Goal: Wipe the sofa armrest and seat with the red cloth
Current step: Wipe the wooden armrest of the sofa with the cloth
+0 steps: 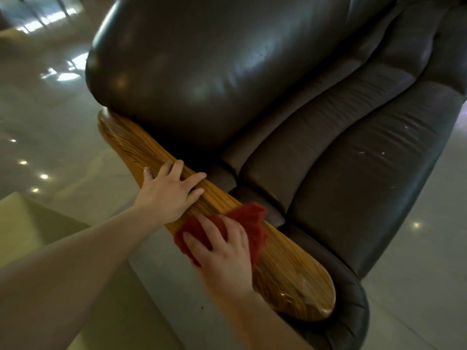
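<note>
red cloth (254, 222): deep red, soft fuzzy-looking fabric, crumpled into folds. it sits on the wooden armrest top (131, 145), about mid-length. one bunched part sticks out past the fingertips toward the seat side, another part drapes over the outer edge of the wood.

right hand (222, 258) lies on top of the cloth, palm down, fingers spread and fairly straight. it presses the cloth to the wood and isn't wrapped round it. wrist looks a bit blurred.

left hand (169, 193) is flat on the same armrest, just beyond the cloth toward the backrest (214, 72). fingers are apart, thumb at the outer edge, nothing held. its heel is v. close to the cloth, cannot tell if touching.

armrest top is glossy honey-coloured wood w/ dark grain, a long plank w/ rounded ends and glare on the near tip. below and around its near end is a padded dark leather side (353, 314).

sofa seat (353, 173) is dark brown-grey leather w/ creased cushions and a few small white flecks on the surface. backrest is shiny and bulging.

floor (38, 109) is glossy pale tile w/ light reflections. a pale greenish block (25, 223) sits beside the sofa at lower left, can't tell what it is.
</note>
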